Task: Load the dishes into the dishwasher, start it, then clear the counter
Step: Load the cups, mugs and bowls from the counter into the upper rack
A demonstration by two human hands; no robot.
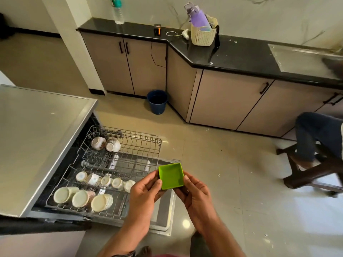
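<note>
A small, shallow, square dish of bright green plastic is held in front of the body by both hands, over the outer edge of the pulled-out dishwasher rack of grey wire and the lowered dishwasher door. It is pinched by the left hand at its near left corner, thumb on the rim, and by the right hand along its right side, the fingers of both curled round its edges. The hollow is turned up towards the camera and appears empty; the surface looks smooth and glossy, with rounded corners and a low wall. A slip is judged possible, since so light and slick a piece is held only at its edges; a fall would land it on the door or on the pale tiled floor. If it is set loosely or hollow-up between the tines, it may be expected to collect water or be flipped by the spray. The near part of the rack is already filled with overturned white ceramic cups and bowls, and two patterned cups lie at the far end, so a careless placement could knock them; the open middle rows seem the safer spot. Beyond, a black stone counter carries a cream woven basket.
</note>
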